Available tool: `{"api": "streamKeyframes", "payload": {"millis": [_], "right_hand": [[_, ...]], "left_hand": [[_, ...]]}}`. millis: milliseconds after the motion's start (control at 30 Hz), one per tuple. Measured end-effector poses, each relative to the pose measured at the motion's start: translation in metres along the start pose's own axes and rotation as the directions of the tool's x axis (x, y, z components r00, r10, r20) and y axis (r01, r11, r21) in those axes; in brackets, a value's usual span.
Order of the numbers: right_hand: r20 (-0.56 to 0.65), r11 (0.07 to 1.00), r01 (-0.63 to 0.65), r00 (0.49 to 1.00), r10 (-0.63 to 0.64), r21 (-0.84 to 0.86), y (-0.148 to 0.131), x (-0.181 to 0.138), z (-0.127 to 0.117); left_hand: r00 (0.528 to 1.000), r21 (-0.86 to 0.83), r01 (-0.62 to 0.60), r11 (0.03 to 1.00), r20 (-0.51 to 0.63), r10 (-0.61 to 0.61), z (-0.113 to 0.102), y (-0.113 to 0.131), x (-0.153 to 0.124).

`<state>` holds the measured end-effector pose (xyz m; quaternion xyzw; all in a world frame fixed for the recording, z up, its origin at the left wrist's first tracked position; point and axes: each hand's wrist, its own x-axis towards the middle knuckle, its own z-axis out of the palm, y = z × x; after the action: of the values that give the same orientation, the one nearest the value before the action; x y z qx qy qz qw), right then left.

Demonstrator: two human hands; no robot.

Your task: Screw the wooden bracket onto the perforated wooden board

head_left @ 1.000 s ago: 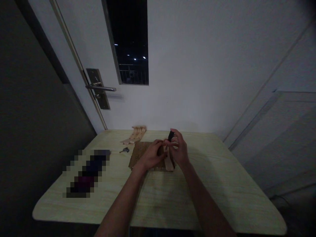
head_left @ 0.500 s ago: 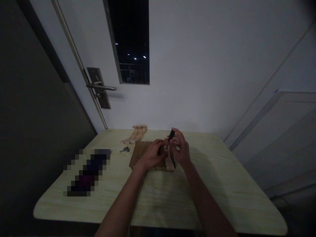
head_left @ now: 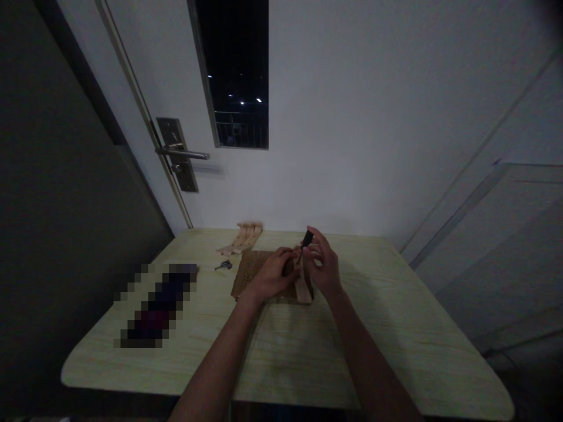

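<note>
On a pale table, the right hand is gripping a black screwdriver at a wooden strip on a brown board, seemingly mid-fastening, the left hand is resting there, grip unclear, and other wooden pieces are lying beyond, unattached.

Comprises left forearm and right forearm, both bare along full visible length. Broadens toward the near edge; tapers smoothly toward narrow wrists at the far end. Terminates in bare left hand and bare right hand, with slim, rounded fingers. Appears dimly lit, with soft outlines. Too small and dark to resolve fingernails or fine markings.
</note>
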<state>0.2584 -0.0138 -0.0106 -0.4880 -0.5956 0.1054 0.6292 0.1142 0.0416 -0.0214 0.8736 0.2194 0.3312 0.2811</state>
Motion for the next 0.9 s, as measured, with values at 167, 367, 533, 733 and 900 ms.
{"api": "streamKeyframes", "payload": {"millis": [167, 367, 533, 733, 900], "right_hand": [[-0.016, 1.0, -0.009, 1.0, 0.008, -0.018, 0.0006, 0.0008, 0.0001], [-0.05, 0.998, -0.055, 0.997, 0.053, -0.036, 0.0032, 0.0031, 0.0022], [-0.049, 0.997, -0.02, 0.999, 0.017, -0.075, 0.0061, 0.0058, 0.0037], [-0.021, 0.993, 0.013, 1.0, -0.015, -0.117, 0.005, 0.0074, 0.0026], [0.045, 0.992, 0.04, 0.998, -0.035, -0.118, 0.0021, 0.0062, 0.0013]], "left_hand": [[1.0, 0.0, -0.014, 1.0, 0.002, 0.014, -0.0007, 0.0, -0.0001], [1.0, -0.01, -0.015, 1.0, 0.003, 0.015, -0.0004, 0.0, -0.0003], [1.0, 0.0, -0.001, 1.0, 0.0, 0.001, -0.0009, -0.0002, 0.0003], [1.0, 0.002, -0.015, 1.0, -0.003, 0.015, -0.0004, -0.001, 0.0005], [1.0, 0.003, 0.012, 1.0, 0.008, -0.012, -0.0008, 0.0003, 0.0007]]}}
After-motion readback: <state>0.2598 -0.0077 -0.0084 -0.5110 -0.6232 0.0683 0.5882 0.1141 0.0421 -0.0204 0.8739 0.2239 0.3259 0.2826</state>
